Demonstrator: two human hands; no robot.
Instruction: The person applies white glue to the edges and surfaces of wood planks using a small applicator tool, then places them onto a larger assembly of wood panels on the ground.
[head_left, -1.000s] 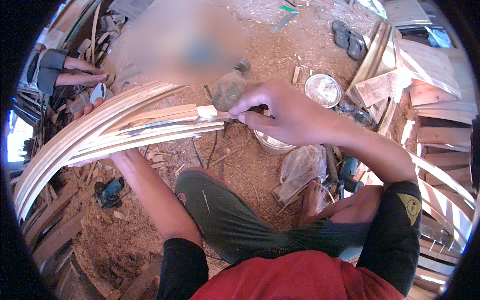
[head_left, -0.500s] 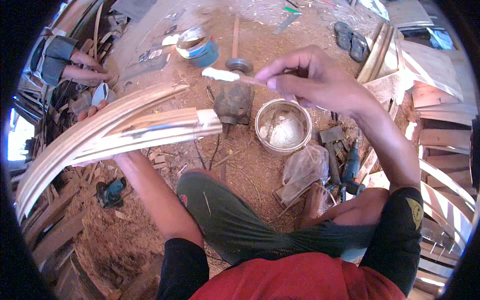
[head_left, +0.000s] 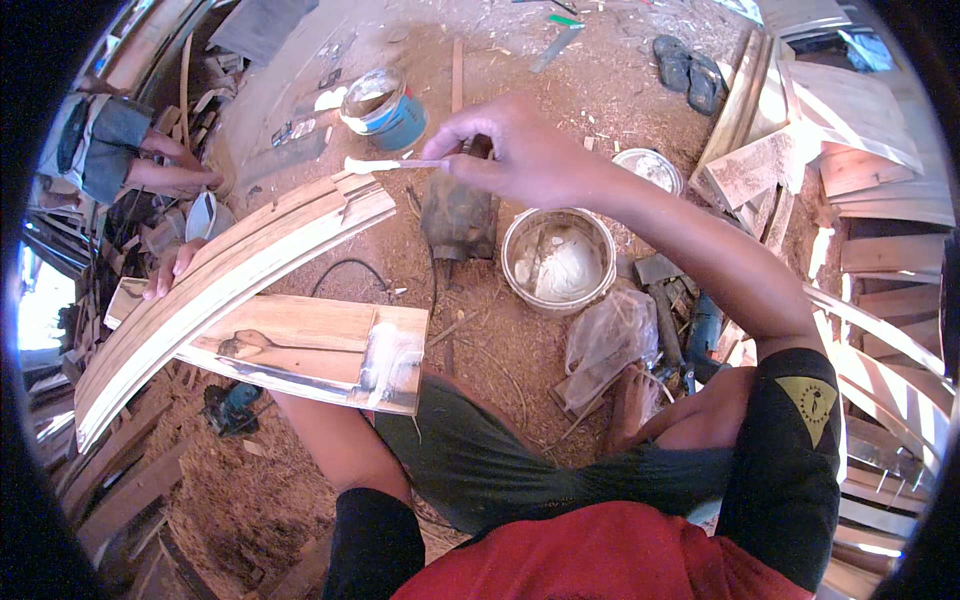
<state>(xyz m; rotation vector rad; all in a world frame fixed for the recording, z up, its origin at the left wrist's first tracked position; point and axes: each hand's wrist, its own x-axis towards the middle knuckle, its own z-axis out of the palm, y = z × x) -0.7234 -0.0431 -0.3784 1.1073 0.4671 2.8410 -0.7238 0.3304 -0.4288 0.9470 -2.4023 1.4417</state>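
- Two pieces of wood rest with my left hand (head_left: 172, 268): a curved wooden moulding (head_left: 245, 265) on top, and a flat wooden board (head_left: 290, 335) crossing beneath it.
- My left fingers curl over the moulding's far edge; my forearm passes under the board.
- White paste (head_left: 392, 352) is smeared across the board's right end, near my knee; a dark knot marks its middle.
- My right hand (head_left: 515, 150), well apart from the left, pinches a thin spatula (head_left: 408, 163) between thumb and fingers.
- Its paste-coated tip is at the moulding's upper end; whether they touch, I cannot tell.
- Below my right wrist, an open tub (head_left: 512, 268) holds more white paste.
- Near the tub lies a clear plastic bag (head_left: 610, 335); a blue bucket (head_left: 400, 122) stands farther off.
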